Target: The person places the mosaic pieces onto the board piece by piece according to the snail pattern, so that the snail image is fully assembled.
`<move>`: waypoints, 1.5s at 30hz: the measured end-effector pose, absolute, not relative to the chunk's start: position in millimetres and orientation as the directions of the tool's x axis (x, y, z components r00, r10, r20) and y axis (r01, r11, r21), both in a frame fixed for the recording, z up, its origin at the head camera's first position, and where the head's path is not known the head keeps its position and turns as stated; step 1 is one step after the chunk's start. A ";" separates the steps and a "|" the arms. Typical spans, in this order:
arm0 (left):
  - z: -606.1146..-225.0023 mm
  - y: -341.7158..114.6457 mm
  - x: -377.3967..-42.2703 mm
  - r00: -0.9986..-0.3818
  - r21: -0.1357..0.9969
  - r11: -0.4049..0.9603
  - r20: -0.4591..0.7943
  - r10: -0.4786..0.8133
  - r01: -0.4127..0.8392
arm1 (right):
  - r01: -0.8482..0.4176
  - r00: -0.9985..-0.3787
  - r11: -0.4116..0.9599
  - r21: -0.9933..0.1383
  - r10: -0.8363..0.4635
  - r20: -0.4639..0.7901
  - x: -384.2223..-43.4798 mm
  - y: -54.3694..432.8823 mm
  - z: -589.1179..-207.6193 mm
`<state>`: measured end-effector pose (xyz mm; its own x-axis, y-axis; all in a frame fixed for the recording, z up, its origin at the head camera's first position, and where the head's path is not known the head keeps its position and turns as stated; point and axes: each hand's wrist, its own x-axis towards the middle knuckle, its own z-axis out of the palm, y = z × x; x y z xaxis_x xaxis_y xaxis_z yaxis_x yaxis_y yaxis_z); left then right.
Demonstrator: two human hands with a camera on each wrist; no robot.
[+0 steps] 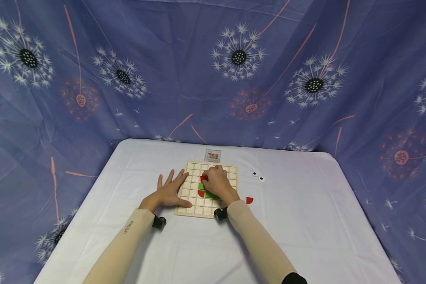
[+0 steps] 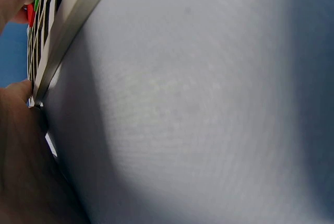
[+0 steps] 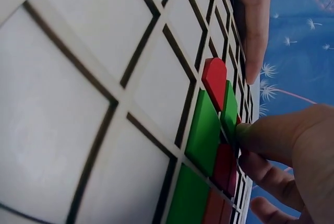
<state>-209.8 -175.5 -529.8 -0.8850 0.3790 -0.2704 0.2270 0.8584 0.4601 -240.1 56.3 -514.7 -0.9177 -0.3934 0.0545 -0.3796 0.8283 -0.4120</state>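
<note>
A pale wooden grid board (image 1: 195,211) lies on the table with red and green tiles in its cells. My left hand (image 1: 168,194) rests along the board's left edge with its fingers spread. Over the middle of the board, my right hand (image 1: 218,182) has curled fingers and pinches a red tile (image 1: 202,179). Below that are a square green tile (image 1: 201,186), a rounded red tile (image 1: 201,193) and more green tiles (image 1: 210,195), partly under the hand. In the right wrist view, the thumb (image 3: 261,138) hides most of the pinched tile.
Behind the board lies a small card (image 1: 212,155) with a coloured picture on a grid. To the right are two white discs, one an eye disc (image 1: 261,179), and a loose red quarter-round tile (image 1: 249,200). A patterned blue cloth (image 1: 184,79) hangs behind the white table.
</note>
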 end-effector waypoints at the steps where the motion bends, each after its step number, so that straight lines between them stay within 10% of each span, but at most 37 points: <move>1: -530.0 -175.7 -209.8 -0.886 0.457 0.860 -0.271 0.377 0.227 | -0.376 -0.918 0.830 -0.413 -0.393 0.047 -239.8 56.2 -514.0; 27: -530.9 -174.8 -210.4 -0.879 0.455 0.860 -0.282 0.384 0.230 | -0.388 -0.916 0.791 -0.472 -0.389 0.102 -239.0 62.1 -522.4; 45: -529.4 -175.8 -208.8 -0.888 0.466 0.853 -0.254 0.383 0.235 | -0.278 -0.957 0.639 -0.717 -0.252 0.146 -197.2 93.3 -518.7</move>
<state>-208.8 -175.8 -529.4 -0.8881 0.3835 -0.2535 0.2352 0.8529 0.4661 -197.2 93.3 -518.7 -0.9566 -0.2522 0.1459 -0.2779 0.6391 -0.7172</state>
